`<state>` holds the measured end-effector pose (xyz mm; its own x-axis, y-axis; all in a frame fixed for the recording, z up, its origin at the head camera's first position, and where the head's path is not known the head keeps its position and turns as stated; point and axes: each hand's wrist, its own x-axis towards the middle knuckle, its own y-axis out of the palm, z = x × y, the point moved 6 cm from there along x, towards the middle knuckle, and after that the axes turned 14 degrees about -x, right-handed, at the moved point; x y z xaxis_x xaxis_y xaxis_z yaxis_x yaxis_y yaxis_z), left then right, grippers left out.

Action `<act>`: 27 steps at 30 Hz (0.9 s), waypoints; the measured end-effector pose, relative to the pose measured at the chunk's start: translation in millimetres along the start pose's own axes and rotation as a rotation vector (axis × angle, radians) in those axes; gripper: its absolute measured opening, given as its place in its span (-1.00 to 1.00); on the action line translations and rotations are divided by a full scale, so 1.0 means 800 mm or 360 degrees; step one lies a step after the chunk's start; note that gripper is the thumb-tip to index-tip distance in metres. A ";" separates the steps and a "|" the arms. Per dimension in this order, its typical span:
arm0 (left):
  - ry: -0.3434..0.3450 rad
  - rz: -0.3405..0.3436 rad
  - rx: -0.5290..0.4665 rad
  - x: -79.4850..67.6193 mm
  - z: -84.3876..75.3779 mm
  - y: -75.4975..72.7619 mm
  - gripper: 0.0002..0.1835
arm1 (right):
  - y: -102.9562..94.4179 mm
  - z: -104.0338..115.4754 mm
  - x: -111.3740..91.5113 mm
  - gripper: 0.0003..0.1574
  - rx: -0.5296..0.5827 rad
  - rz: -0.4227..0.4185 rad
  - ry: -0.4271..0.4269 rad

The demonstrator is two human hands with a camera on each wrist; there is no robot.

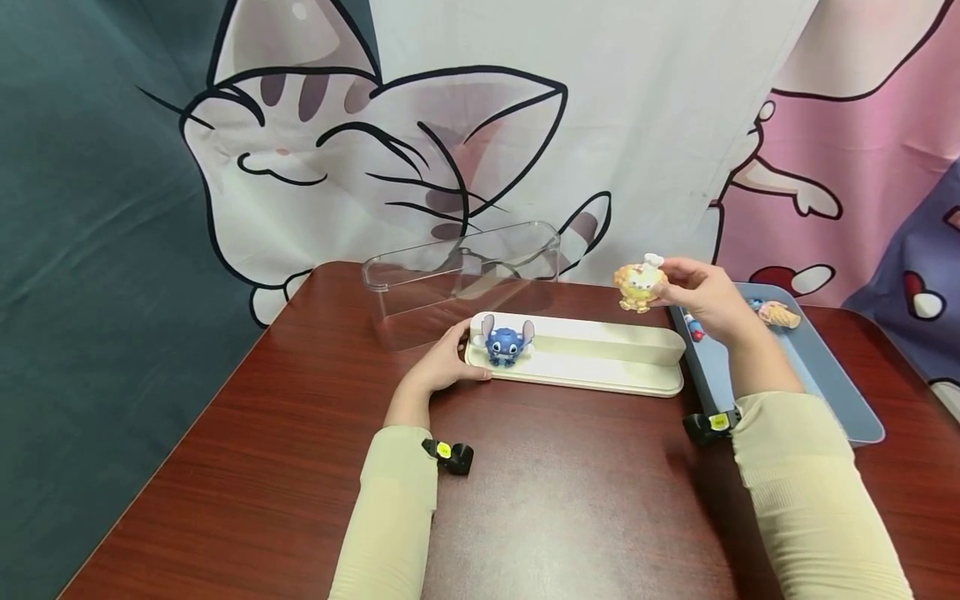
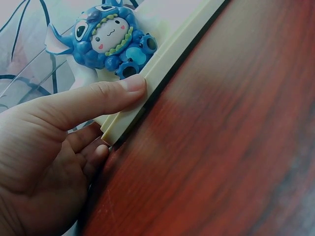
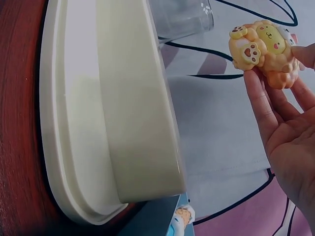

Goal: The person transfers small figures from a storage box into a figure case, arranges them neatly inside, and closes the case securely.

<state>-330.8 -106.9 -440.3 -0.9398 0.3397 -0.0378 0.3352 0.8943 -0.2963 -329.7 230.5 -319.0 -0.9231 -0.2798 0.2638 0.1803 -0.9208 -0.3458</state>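
A cream stepped display base [image 1: 592, 354] lies on the table, and a blue big-eared figurine [image 1: 505, 343] stands at its left end. My left hand [image 1: 441, 360] grips that end of the base; in the left wrist view the thumb [image 2: 110, 96] lies over its front edge and the other fingers reach beneath or behind, partly hidden. Above the base's right end, my right hand [image 1: 701, 296] pinches a yellow-orange figurine [image 1: 637, 285] with a white top. The right wrist view shows this figurine [image 3: 266, 53] between thumb and fingertips, clear of the base.
Behind the base stands a clear plastic cover [image 1: 457, 287]. A blue-grey tray [image 1: 843, 396] on the right, partly under my right forearm, holds several small figurines, one of them peach-coloured [image 1: 778, 314]. A printed cartoon curtain [image 1: 660, 125] hangs behind the brown table [image 1: 300, 467].
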 end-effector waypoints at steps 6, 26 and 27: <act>0.0004 0.0013 -0.0006 0.000 0.000 0.000 0.08 | 0.008 0.002 0.001 -0.64 0.0027 0.0030 -0.0020; 0.0007 0.0016 -0.0013 -0.001 -0.005 -0.001 0.07 | 0.043 0.011 0.008 -0.60 0.0129 0.0158 -0.0086; 0.0009 0.0016 -0.0014 -0.001 -0.005 0.000 0.07 | 0.045 0.011 0.008 -0.59 0.0136 0.0164 -0.0089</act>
<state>-329.7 -106.4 -436.1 -0.9359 0.3505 -0.0353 0.3454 0.8933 -0.2876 -326.3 193.6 -322.0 -0.8782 -0.3866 0.2815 0.3036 -0.9055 -0.2964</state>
